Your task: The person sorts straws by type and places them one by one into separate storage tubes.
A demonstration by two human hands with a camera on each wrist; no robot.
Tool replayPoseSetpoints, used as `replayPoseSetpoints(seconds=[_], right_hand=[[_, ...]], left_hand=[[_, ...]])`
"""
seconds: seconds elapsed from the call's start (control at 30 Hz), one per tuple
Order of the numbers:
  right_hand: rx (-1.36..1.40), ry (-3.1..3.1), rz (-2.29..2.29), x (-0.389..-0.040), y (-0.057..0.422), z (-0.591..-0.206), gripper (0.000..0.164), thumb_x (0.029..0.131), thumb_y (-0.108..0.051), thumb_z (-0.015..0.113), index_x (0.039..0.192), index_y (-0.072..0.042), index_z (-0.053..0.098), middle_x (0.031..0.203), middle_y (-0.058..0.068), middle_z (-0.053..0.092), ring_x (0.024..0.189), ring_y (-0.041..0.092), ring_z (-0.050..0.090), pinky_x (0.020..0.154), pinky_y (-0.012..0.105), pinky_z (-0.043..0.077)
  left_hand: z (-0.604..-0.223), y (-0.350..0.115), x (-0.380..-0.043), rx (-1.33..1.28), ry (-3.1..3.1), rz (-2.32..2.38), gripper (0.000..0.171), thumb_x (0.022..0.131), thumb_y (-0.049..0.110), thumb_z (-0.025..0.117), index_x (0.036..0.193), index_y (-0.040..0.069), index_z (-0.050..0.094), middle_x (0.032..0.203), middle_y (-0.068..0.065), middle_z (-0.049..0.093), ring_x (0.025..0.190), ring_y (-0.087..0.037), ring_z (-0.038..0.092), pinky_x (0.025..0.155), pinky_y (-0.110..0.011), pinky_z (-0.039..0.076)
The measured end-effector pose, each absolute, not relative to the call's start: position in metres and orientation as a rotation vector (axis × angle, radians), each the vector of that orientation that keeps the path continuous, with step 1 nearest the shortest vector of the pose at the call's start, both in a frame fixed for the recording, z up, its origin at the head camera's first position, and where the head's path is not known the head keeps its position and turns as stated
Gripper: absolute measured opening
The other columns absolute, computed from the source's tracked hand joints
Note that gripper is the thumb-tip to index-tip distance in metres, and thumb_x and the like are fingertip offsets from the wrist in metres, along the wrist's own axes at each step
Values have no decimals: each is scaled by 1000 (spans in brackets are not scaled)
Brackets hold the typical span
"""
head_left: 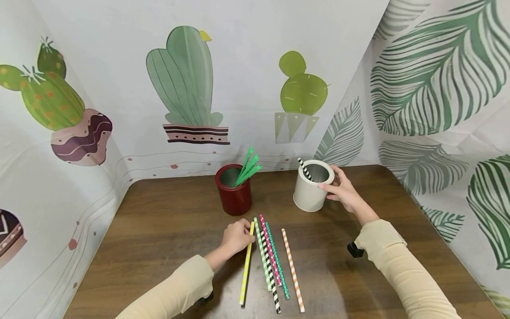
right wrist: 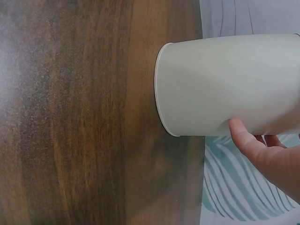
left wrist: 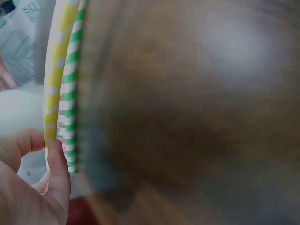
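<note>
"Straw pinched! My left hand (head_left: 238, 235) has thumb and fingertips on the yellow straw (head_left: 247, 263), up toward its far end."

"And where's that straw?"

"Leftmost of the loose ones, on the near side of the red can (head_left: 236, 204). From the head its white dots are tiny flecks; at my left wrist they're plump, scattered down bright yellow, with a green-and-white striped straw (left wrist: 69, 101) right beside it. Whether mine is clear of the table (head_left: 167, 248), I can't tell."

"Your other hand?"

"Right hand (head_left: 343, 190) gripping the white can (head_left: 308, 199) by its right side, thumb on the wall, fingers curled round the back! My right wrist gets that smooth pale side and the base, not a glimpse inside. Only the head looks in: a black-and-white straw (head_left: 304, 168) leans there."

"And the red one?"

"Just a dark red patch at the left wrist's bottom edge. The head gives me green straws (head_left: 249, 168) poking from its mouth, and the orange-striped straw (head_left: 292, 270) lying apart on the right."
</note>
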State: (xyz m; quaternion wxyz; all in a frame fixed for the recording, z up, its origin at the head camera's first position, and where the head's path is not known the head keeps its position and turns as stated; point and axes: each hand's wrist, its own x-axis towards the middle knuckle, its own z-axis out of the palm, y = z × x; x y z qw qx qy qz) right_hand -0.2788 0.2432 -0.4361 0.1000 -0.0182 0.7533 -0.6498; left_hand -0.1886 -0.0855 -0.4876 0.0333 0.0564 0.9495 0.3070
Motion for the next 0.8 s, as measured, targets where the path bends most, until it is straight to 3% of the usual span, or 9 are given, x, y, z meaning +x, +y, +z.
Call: replayPoseSetpoints(seconds=[0.43,0.67,0.8], right_hand=[[-63,2241,-1919,-278,243,-435,83,81,-17,63,141,-19,5,142,18,19,112,20,39,88,52,40],[-52,2228,-1919,-270,238,-424,83,83,-10,59,142,-16,1,144,19,16,121,29,31,92,56,35],[-44,2251,-1902,-274,241,-429,83,83,-12,59,142,-18,1,144,18,17,119,27,33,90,53,37]], left_hand=[[-451,-56,-203,281,2748,1203,30,70,21,70,94,8,59,72,1,62,60,-7,54,54,-21,43],[-428,-40,-213,221,2636,1337,31,72,18,70,98,7,57,75,-3,62,55,-8,55,50,-23,46],[-416,-32,-223,156,2511,1478,34,73,14,70,102,6,54,77,-5,60,53,-11,56,49,-23,48]])
